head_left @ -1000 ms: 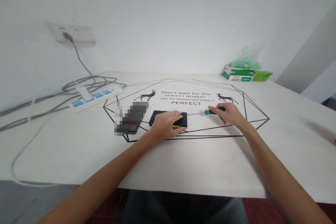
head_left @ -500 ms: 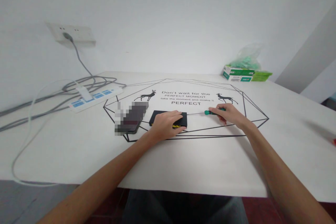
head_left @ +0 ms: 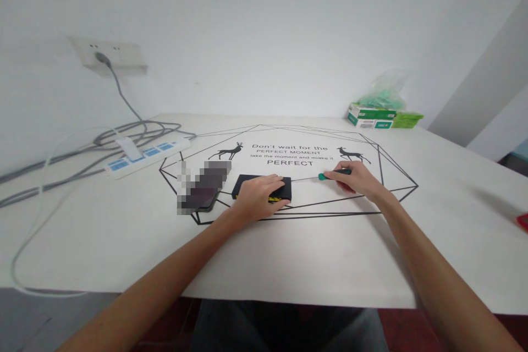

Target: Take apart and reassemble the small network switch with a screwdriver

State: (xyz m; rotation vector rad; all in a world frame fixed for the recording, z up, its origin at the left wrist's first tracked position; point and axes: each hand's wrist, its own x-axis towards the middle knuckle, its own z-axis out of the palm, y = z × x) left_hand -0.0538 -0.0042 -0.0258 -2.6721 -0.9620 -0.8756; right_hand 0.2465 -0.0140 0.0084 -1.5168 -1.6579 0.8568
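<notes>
Black box [head_left: 248,183] – mid-table [head_left: 289,258], inside the printed line figure, clasped from above by the left hand [head_left: 258,199], fingers curled over its right edge. Screwdriver [head_left: 330,175] – green handle pinched in the closed right hand [head_left: 357,179], thin shaft reaching left to the box. Dark flat device [head_left: 202,191] just left; power strip [head_left: 144,153] well apart; near table edge bare.

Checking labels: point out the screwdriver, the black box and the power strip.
screwdriver [head_left: 322,176], head view, green handle end
black box [head_left: 241,185], head view, bare top face
power strip [head_left: 142,157], head view, white casing
</notes>
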